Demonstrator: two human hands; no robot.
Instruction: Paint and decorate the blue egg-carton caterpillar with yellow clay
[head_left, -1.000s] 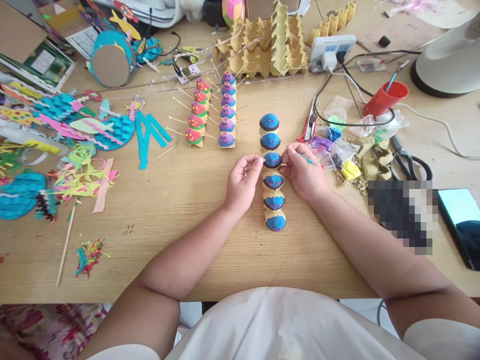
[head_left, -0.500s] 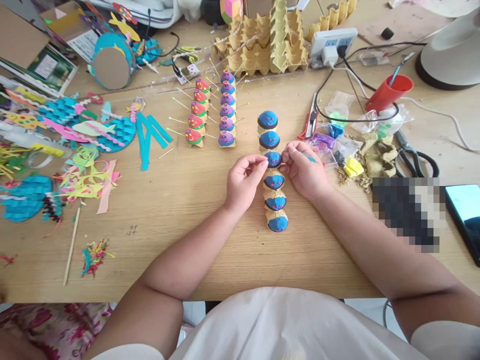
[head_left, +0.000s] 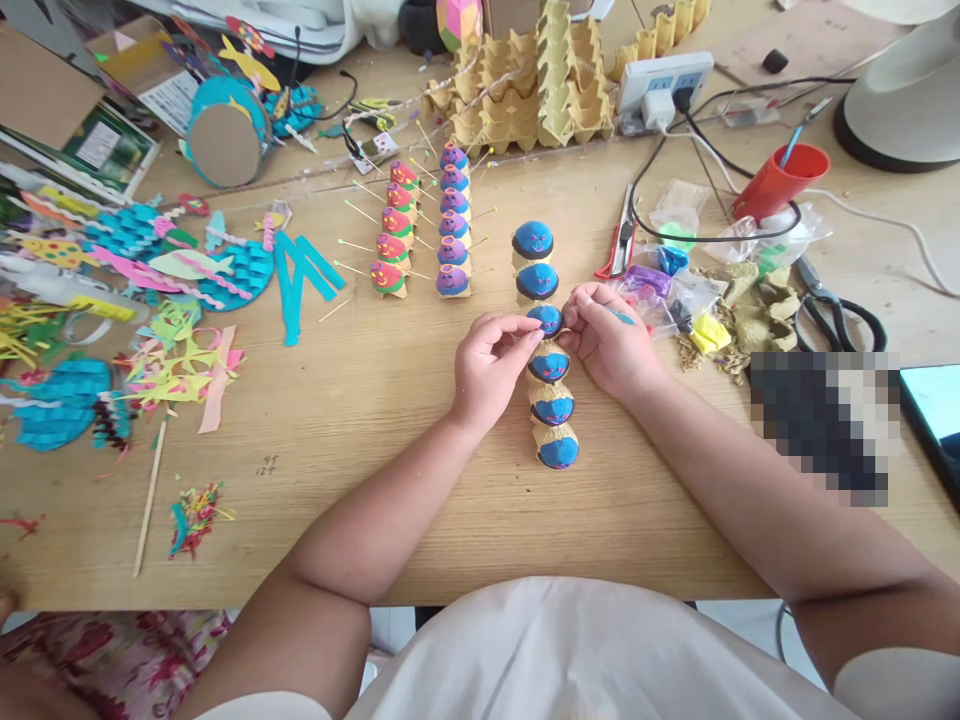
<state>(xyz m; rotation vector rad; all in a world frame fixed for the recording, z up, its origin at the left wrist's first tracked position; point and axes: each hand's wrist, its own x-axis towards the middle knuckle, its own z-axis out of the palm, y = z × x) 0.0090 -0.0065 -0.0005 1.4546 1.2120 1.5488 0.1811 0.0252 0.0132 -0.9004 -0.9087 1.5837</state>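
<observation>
A strip of egg-carton cups (head_left: 555, 390) lies lengthwise in front of me, its domes covered in blue clay with dark rims and small smiling faces. At the third cup from the far end, the thumb and forefinger of my left hand (head_left: 491, 365) are pinched together against the face; anything between them is too small to make out. My right hand (head_left: 611, 340) is closed at the right edge of that same cup, its curled fingertips against the rim. A blue-green patch shows on the right hand. Two finished-looking strips, one red and green (head_left: 394, 235), one purple (head_left: 453, 225), stand farther back with pins sticking out.
Egg cartons (head_left: 517, 90) and a power strip (head_left: 664, 85) lie at the back. Rightward are a utility knife (head_left: 622, 240), bagged clay (head_left: 709, 333), a red cup (head_left: 780, 182), scissors (head_left: 832, 305) and a phone (head_left: 934, 410). Paper scraps (head_left: 180, 365) and a stick (head_left: 150, 500) lie left.
My left fingertips have shifted slightly to the right across the third cup's face. My right hand keeps its place at the rim. The view has moved a little.
</observation>
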